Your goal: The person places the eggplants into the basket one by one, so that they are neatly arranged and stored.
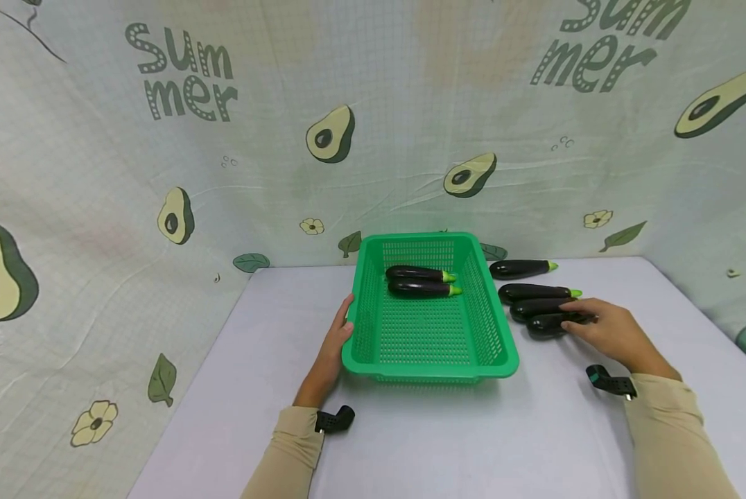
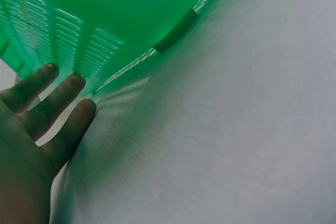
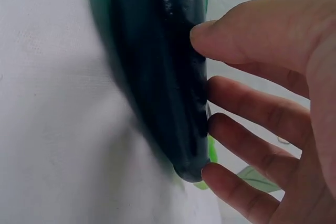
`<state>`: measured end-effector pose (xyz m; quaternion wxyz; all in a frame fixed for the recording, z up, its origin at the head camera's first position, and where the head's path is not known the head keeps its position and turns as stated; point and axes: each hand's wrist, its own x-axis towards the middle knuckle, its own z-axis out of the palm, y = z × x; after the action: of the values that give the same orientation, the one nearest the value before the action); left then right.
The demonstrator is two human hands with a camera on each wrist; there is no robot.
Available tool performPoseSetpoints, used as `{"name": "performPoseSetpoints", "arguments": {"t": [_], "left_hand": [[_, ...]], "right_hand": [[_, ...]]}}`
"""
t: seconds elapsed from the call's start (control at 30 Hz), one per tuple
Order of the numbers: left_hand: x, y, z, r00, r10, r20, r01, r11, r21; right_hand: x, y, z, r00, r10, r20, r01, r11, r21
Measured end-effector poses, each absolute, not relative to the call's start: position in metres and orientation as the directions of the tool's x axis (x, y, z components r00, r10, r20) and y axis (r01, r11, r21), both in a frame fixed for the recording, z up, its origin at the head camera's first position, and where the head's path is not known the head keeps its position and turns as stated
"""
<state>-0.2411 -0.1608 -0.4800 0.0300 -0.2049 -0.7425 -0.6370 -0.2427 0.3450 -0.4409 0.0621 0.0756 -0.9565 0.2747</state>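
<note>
A green plastic basket (image 1: pixel 426 372) stands on the white table (image 1: pixel 441 443), its far end close to the table's far edge. Inside, a farther eggplant (image 1: pixel 413 274) and a closer eggplant (image 1: pixel 418 289) lie side by side toward the basket's far wall, both green stem ends pointing to its right wall.

The left hand (image 1: pixel 331 346) is at the basket's left side, fingers fairly straight and spread, the fingertips at the slotted wall in the left wrist view.

Between the basket's right rim and the table's right edge lie four more eggplants. The right hand (image 1: pixel 610 331) reaches over the stem end of the nearest eggplant (image 1: pixel 546 325), thumb and fingertips touching it; whether they grip it firmly cannot be told. Just beyond are the second eggplant (image 1: pixel 532 309) and the third eggplant (image 1: pixel 532 292), in a close row, with the last eggplant (image 1: pixel 519 269) a little apart near the table's far edge.

Beige sleeves (image 1: pixel 679 433) cover both forearms, and a black wrist camera (image 1: pixel 342 419) shows on each wrist. Behind the table's far edge hangs a pale cloth (image 1: pixel 379 62) printed with avocados, leaves, flowers and "summer" lettering.
</note>
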Motion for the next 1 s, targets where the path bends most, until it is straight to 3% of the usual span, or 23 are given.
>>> {"name": "performPoseSetpoints", "arguments": {"t": [0.6,1.0], "left_hand": [[-0.244,-0.162,-0.481,-0.915,0.283,0.288,0.330,0.112,0.937],[-0.224,-0.158,-0.447,-0.912,0.311,0.268,0.313,0.102,0.944]], "right_hand": [[-0.246,0.339,-0.444,-0.962,-0.201,0.186,-0.268,0.834,-0.483],[-0.247,0.334,-0.448,-0.957,-0.190,0.219,-0.273,0.845,-0.461]]}}
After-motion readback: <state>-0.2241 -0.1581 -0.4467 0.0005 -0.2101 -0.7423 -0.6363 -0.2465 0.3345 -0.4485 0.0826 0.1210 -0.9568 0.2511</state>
